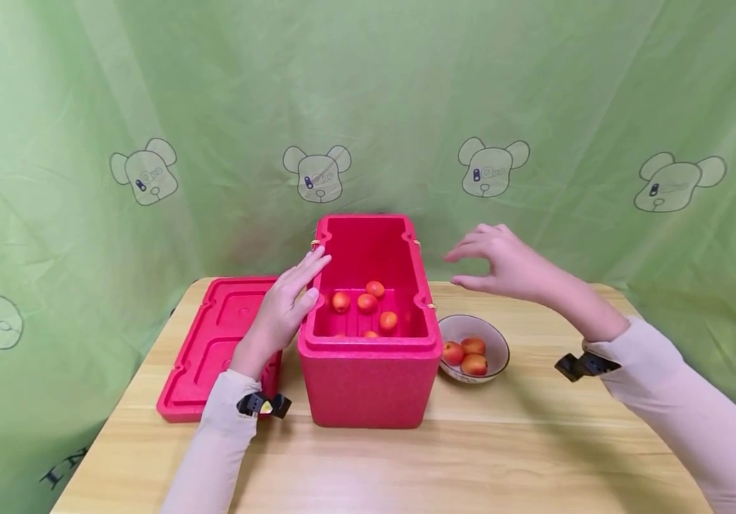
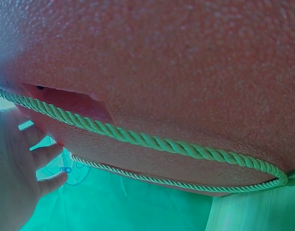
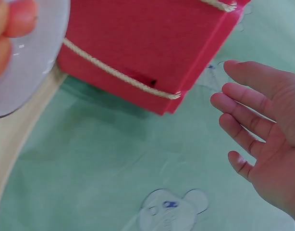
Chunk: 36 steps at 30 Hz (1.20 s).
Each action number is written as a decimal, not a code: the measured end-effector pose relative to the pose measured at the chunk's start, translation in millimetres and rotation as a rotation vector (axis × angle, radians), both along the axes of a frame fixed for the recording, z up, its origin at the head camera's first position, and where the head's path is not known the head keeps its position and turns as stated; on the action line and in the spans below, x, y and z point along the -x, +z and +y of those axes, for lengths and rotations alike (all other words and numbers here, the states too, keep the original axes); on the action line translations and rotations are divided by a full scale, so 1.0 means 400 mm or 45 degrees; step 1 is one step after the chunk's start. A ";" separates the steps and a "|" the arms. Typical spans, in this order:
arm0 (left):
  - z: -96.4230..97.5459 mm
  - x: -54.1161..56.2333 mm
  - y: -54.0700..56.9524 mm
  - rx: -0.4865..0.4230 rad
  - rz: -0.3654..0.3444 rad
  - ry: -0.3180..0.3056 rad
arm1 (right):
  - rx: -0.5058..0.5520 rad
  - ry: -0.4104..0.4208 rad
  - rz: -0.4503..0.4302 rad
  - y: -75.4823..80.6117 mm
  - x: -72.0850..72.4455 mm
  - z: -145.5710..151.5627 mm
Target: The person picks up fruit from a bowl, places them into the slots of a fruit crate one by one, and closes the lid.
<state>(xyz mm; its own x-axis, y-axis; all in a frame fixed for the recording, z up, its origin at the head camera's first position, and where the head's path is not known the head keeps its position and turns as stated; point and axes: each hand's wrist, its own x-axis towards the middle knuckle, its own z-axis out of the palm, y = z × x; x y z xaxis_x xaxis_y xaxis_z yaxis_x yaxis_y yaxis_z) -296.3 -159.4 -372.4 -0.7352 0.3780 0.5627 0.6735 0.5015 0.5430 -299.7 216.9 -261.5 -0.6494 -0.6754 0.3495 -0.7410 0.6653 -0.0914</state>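
Observation:
A red foam box [image 1: 370, 389] stands without its lid at the middle of the table, with several small orange-red fruits [image 1: 367, 303] on its floor. My left hand [image 1: 283, 307] rests on the box's left rim, fingers extended; in the left wrist view a twisted rope [image 2: 162, 143] runs along the box's side. To the right of the box, my right hand [image 1: 502, 263] hovers in the air with thumb and fingers apart and nothing between them. Below it sits a pale bowl [image 1: 499, 343] holding 3 more orange-red fruits [image 1: 474, 365].
The red lid [image 1: 216, 364] lies flat on the wooden table [image 1: 496, 457], left of the box and partly behind my left forearm. A green curtain [image 1: 400, 86] with cartoon heads hangs behind the table and along its sides.

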 end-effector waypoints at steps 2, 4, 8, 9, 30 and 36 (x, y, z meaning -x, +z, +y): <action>0.001 -0.001 0.001 -0.002 -0.005 0.003 | 0.001 -0.015 -0.006 -0.019 0.000 0.016; 0.001 -0.003 0.001 0.001 -0.008 0.008 | 0.002 -0.024 -0.009 -0.041 0.001 0.029; 0.000 -0.005 0.001 0.002 0.000 0.004 | 0.006 -0.034 -0.035 -0.089 0.001 0.047; -0.001 -0.004 -0.001 0.003 0.004 0.004 | 0.005 -0.035 -0.041 -0.101 0.001 0.050; 0.004 0.001 0.001 -0.005 0.033 0.004 | -0.012 -0.032 -0.277 -0.288 0.005 0.073; 0.000 -0.001 -0.002 0.001 0.017 0.016 | -0.034 -0.011 -0.279 -0.319 0.005 0.069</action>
